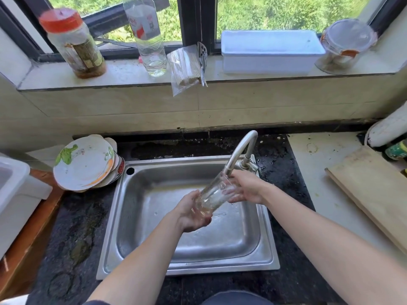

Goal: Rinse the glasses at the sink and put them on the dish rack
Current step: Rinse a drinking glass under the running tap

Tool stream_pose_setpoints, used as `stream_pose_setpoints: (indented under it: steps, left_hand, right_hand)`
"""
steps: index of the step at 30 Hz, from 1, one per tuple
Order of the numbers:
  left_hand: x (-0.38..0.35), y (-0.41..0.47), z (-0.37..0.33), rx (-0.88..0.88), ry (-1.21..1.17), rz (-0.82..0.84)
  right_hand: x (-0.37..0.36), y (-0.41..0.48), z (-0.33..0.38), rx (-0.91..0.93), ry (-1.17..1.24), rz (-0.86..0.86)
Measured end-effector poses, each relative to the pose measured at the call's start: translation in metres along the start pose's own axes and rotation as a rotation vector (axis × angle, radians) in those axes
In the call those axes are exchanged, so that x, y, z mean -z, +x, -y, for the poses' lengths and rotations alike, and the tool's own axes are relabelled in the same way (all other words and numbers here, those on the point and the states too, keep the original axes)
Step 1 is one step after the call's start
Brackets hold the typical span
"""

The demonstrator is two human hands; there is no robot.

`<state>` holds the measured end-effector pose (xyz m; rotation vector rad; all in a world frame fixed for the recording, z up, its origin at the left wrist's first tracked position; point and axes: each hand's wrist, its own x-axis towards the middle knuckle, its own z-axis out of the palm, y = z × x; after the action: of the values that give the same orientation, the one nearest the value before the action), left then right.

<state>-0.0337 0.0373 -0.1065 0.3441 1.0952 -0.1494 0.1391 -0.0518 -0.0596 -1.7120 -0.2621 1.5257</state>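
A wide window [198, 16] fills the top of the view, with green foliage outside. On its stone sill [123, 73] stand an orange-lidded jar [72, 42], a clear plastic bottle [149, 38], a white lidded box [271, 51] and a second jar [343, 47], all set back where splashes are unlikely to reach.

Below, a dark speckled countertop [72, 227] holds a stainless steel sink [141, 216], its basin wet and free of dishes. A stack of plates [86, 164] leans at the sink's far left corner, tilted on edge, probably to drain. A wooden cutting board [372, 194] lies on the pale counter to the right. No dish rack is plainly identifiable.

A curved faucet [240, 150] arcs from the sink's back right edge, its spout pointing down over the basin.

Two bare forearms reach in from below. The left hand [191, 214] cups the base of a clear glass [217, 192], fingers curled around its lower end. The right hand [246, 188] lies along the glass's upper side, fingers loosely wrapped near the rim, steadying it.

The glass is held over the basin, tilted with its mouth up against the spout, likely so water runs straight inside and spills into the sink. Water appears to churn within it. The rinse seems underway; racking is not yet done.
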Motion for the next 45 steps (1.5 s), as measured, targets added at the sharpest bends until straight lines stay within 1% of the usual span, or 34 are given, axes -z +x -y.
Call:
stream_pose_setpoints:
  steps: [2, 4, 6, 9, 11, 12, 13, 14, 15, 16, 17, 18, 20, 23, 26, 28, 30, 32, 34, 35, 36, 38, 39, 40, 41, 43, 44, 45]
  left_hand:
    - [0.002, -0.001, 0.0, 0.052, 0.032, 0.018]
    - [0.006, -0.004, 0.001, 0.105, 0.068, 0.041]
    - [0.009, -0.008, -0.001, 0.145, 0.094, 0.033]
    - [0.005, -0.018, -0.005, 0.152, 0.072, 0.002]
    - [0.004, -0.022, -0.008, 0.141, 0.079, -0.036]
    - [0.004, -0.024, -0.008, 0.142, 0.103, -0.052]
    - [0.005, -0.026, -0.009, 0.143, 0.175, -0.081]
    - [0.006, -0.028, -0.01, 0.129, 0.309, -0.139]
    - [0.006, -0.029, -0.012, 0.089, 0.488, -0.204]
    - [0.002, -0.032, -0.014, 0.006, 0.65, -0.273]
    - [-0.002, -0.034, -0.018, -0.127, 0.756, -0.325]
    - [-0.008, -0.035, -0.022, -0.264, 0.789, -0.345]
    - [-0.018, -0.036, -0.032, -0.432, 0.791, -0.309]
    - [-0.027, -0.033, -0.041, -0.512, 0.96, -0.277]
    - [-0.026, -0.031, -0.047, -0.49, 1.003, -0.285]
    - [-0.025, -0.03, -0.049, -0.426, 1.023, -0.259]
    - [-0.024, -0.029, -0.047, -0.369, 1.069, -0.221]
    - [-0.02, -0.026, -0.043, -0.366, 1.095, -0.151]
    - [-0.017, -0.02, -0.038, -0.453, 1.156, -0.091]
    - [-0.015, -0.017, -0.035, -0.524, 1.218, -0.095]
    - [-0.014, -0.015, -0.033, -0.605, 1.291, -0.119]
    - [-0.012, -0.01, -0.029, -0.774, 1.417, -0.184]
    - [-0.011, -0.009, -0.027, -0.849, 1.443, -0.205]
    - [-0.011, -0.007, -0.026, -0.911, 1.453, -0.215]
    - [-0.011, -0.006, -0.025, -0.959, 1.464, -0.218]
    - [-0.01, -0.003, -0.025, -1.007, 1.487, -0.211]
    - [-0.01, -0.003, -0.026, -1.018, 1.499, -0.217]
    - [-0.009, -0.003, -0.028, -1.022, 1.5, -0.229]
  right_hand:
    - [0.002, 0.003, -0.005, 0.009, 0.038, 0.013]
    - [0.001, 0.005, -0.009, 0.016, 0.008, 0.004]
    - [-0.006, 0.007, -0.01, 0.059, -0.012, 0.006]
    - [-0.017, 0.01, -0.016, 0.132, 0.025, 0.059]
    - [-0.02, 0.016, -0.024, 0.193, -0.046, 0.072]
    - [-0.019, 0.018, -0.028, 0.213, -0.093, 0.059]
    - [-0.017, 0.021, -0.03, 0.217, -0.119, 0.038]
    - [-0.015, 0.023, -0.031, 0.197, -0.111, 0.014]
    - [-0.013, 0.025, -0.031, 0.157, -0.085, -0.002]
    - [-0.011, 0.026, -0.03, 0.106, -0.054, -0.013]
    - [-0.007, 0.027, -0.03, 0.05, -0.033, -0.023]
    - [-0.004, 0.027, -0.029, -0.009, -0.02, -0.027]
    - [0.001, 0.028, -0.032, -0.107, 0.018, 0.003]
    - [0.0, 0.031, -0.038, -0.158, 0.12, 0.047]
    - [-0.006, 0.036, -0.04, -0.105, 0.124, -0.019]
    - [-0.009, 0.036, -0.038, 0.015, -0.014, -0.087]
    - [-0.011, 0.034, -0.034, 0.199, -0.269, -0.16]
    - [-0.011, 0.03, -0.032, 0.394, -0.548, -0.221]
    - [-0.005, 0.028, -0.034, 0.537, -0.752, -0.237]
    - [0.0, 0.027, -0.036, 0.6, -0.862, -0.255]
    - [0.005, 0.024, -0.038, 0.669, -0.984, -0.298]
    - [0.014, 0.019, -0.041, 0.839, -1.186, -0.445]
    - [0.014, 0.016, -0.039, 0.903, -1.267, -0.469]
    - [0.014, 0.014, -0.038, 0.91, -1.348, -0.434]
    - [0.011, 0.012, -0.033, 0.855, -1.411, -0.363]
    - [0.004, 0.015, -0.024, 0.584, -1.455, -0.205]
    - [0.001, 0.018, -0.02, 0.482, -1.488, -0.155]
    - [-0.002, 0.021, -0.018, 0.442, -1.504, -0.126]
